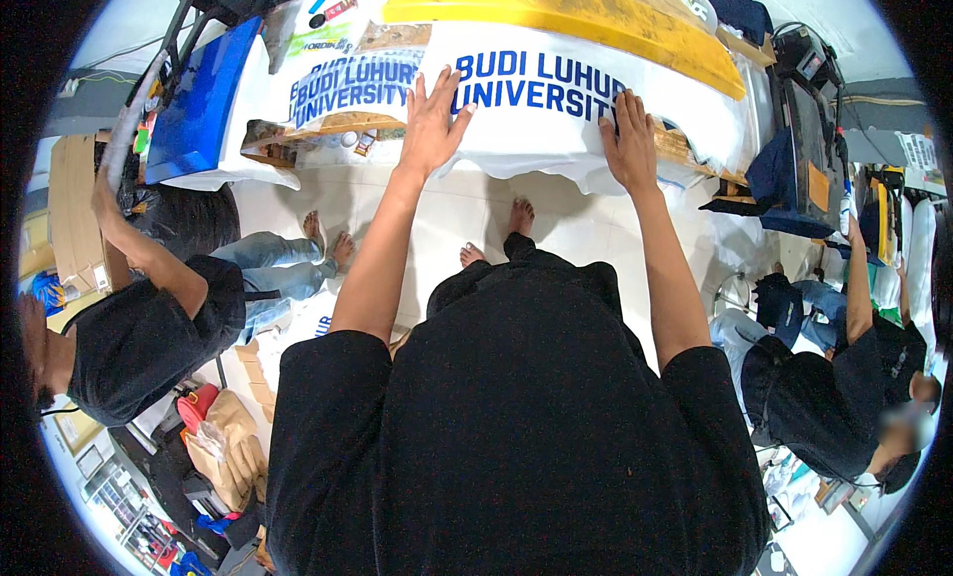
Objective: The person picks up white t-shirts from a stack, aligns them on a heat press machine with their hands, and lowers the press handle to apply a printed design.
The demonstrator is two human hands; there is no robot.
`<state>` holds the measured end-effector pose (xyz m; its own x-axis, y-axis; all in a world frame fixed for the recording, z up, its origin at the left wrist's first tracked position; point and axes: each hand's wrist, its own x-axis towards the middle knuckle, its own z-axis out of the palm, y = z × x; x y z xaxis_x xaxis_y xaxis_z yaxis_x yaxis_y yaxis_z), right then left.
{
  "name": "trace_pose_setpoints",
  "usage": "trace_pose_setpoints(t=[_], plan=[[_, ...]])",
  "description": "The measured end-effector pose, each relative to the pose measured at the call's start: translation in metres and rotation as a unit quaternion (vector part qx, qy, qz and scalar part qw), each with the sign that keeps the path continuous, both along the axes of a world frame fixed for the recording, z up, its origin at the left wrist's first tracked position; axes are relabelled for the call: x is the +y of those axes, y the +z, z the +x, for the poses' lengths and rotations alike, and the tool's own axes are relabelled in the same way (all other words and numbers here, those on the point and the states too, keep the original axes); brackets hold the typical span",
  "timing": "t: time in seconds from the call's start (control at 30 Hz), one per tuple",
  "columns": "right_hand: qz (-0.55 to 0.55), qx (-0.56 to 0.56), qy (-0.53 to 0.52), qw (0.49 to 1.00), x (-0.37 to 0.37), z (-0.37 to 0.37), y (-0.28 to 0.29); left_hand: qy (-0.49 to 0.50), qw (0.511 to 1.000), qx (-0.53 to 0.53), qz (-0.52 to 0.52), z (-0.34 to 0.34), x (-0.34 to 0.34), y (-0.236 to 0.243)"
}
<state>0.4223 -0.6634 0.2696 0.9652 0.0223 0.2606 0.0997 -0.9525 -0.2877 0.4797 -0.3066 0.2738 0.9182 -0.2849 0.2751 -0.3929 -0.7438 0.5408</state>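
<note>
White fabric (pixel 531 147) printed with bold blue lettering drapes over the front edge of a worktable. My left hand (pixel 429 129) lies on it with spread fingers, at the left end of the lettering. Toward the right end, my right hand (pixel 629 151) rests flat on the same cloth, its fingers stretched toward the print. Neither hand holds anything. More white cloth (pixel 392 65) with overlapping blue print lies just left of my left hand. Behind the fabric runs a worn yellow board (pixel 586 20).
A blue-sided machine (pixel 204 104) stands at the left, where a person (pixel 149 328) in black grips its bar. At the right, another person (pixel 824 387) reaches to a dark machine (pixel 809 159). Brown paper bags (pixel 226 442) and boxes sit on the lower left.
</note>
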Motion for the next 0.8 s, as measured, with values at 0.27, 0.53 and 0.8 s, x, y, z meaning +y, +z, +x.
trace_pose_setpoints(t=[0.27, 0.53, 0.8], plan=[[0.027, 0.011, -0.004, 1.0, 0.001, 0.001, 0.003, 0.0, 1.0, -0.002, 0.0, 0.002, 0.002, -0.002], [0.074, -0.061, -0.004, 0.995, 0.004, -0.036, 0.028, 0.011, 1.0, -0.003, -0.02, -0.01, 0.007, 0.007], [0.066, -0.321, 0.159, 0.931, 0.058, -0.029, 0.277, 0.101, 0.981, -0.072, -0.148, -0.1, 0.03, 0.004]])
